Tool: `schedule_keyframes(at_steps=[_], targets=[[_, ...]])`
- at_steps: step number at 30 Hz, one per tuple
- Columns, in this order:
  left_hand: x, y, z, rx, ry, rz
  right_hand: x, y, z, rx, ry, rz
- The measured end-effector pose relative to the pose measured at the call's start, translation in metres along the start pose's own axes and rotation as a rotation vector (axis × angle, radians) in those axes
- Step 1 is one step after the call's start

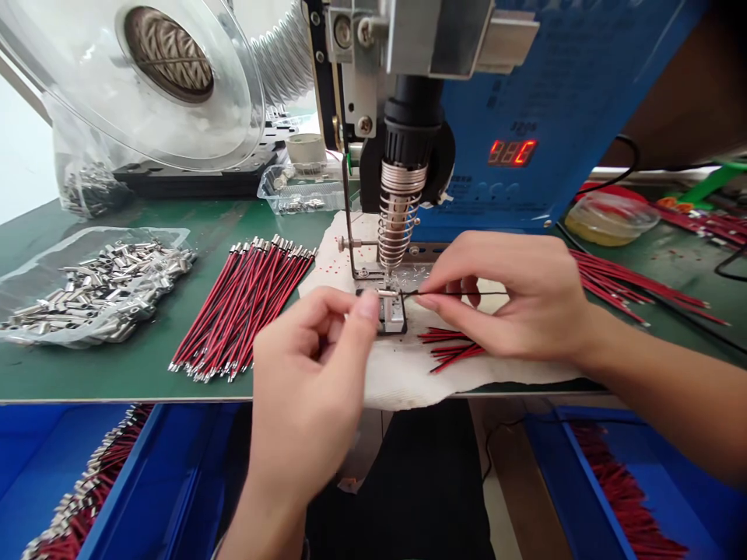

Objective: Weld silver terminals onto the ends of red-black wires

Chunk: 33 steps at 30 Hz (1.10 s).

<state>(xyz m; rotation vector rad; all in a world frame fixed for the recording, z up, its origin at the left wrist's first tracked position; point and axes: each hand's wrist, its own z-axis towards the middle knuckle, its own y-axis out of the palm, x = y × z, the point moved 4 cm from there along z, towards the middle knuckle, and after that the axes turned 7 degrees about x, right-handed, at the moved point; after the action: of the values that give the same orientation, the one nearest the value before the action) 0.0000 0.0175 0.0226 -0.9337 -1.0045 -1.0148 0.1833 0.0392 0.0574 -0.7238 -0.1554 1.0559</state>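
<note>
My left hand (315, 381) is closed, thumb and forefinger pinched at the left end of a small silver metal cylinder (387, 293). The cylinder lies at the top of a little metal fixture (393, 315), under the spring-wrapped tip of a soldering iron (399, 214). From the right, my right hand (513, 295) pinches a thin black wire (490, 293) close to the cylinder; whether wire and cylinder touch I cannot tell. Below that hand, several red and black wires (452, 346) rest on a white cloth (402, 381).
A blue soldering machine (496, 194) rises behind my hands. To the left lie bundled red-black wires (245, 303) and a clear tray (35, 342) of silver cylinders. A clear reel (87, 85) stands behind. Blue bins (187, 482) with wired parts sit below the table edge.
</note>
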Motion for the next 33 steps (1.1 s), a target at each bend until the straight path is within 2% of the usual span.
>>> schedule_keyframes(at_steps=[3, 5, 8, 11, 14, 15, 17, 18, 19, 23, 26, 30, 33], targets=[[0.005, 0.009, -0.012, -0.18, 0.107, 0.044, -0.01, -0.003, -0.001, 0.061, -0.088, 0.086], [0.005, 0.018, -0.02, -0.289, 0.152, 0.046, -0.016, -0.001, -0.003, 0.055, -0.111, 0.145], [0.003, 0.028, -0.026, -0.362, 0.129, 0.008, -0.019, 0.002, -0.006, 0.03, -0.099, 0.246], [0.003, 0.023, -0.026, -0.298, 0.062, -0.059, -0.015, 0.001, -0.005, -0.021, -0.077, 0.271], [0.008, 0.003, -0.015, -0.11, 0.052, -0.078, -0.004, -0.006, -0.001, -0.103, -0.095, 0.223], [0.01, -0.008, -0.009, -0.002, 0.072, -0.05, -0.001, -0.008, 0.0, -0.172, -0.12, 0.205], [0.013, -0.033, 0.007, 0.239, 0.149, 0.102, 0.008, -0.009, -0.001, -0.394, -0.089, 0.152], [0.015, -0.044, 0.015, 0.313, 0.2, 0.222, 0.013, -0.009, -0.002, -0.478, -0.044, 0.132], [0.015, -0.052, 0.024, 0.334, 0.237, 0.348, 0.016, -0.01, -0.004, -0.545, -0.007, 0.111], [0.01, -0.073, 0.059, 0.233, 0.28, 0.899, 0.02, -0.007, -0.008, -0.667, 0.071, 0.088], [0.007, -0.076, 0.071, 0.159, 0.239, 1.232, 0.017, -0.003, -0.01, -0.729, 0.089, 0.097], [0.005, -0.064, 0.071, 0.021, 0.083, 1.362, 0.017, 0.0, -0.012, -0.758, 0.104, 0.12], [0.005, -0.063, 0.069, 0.023, 0.039, 1.36, 0.016, -0.001, -0.011, -0.721, 0.093, 0.168]])
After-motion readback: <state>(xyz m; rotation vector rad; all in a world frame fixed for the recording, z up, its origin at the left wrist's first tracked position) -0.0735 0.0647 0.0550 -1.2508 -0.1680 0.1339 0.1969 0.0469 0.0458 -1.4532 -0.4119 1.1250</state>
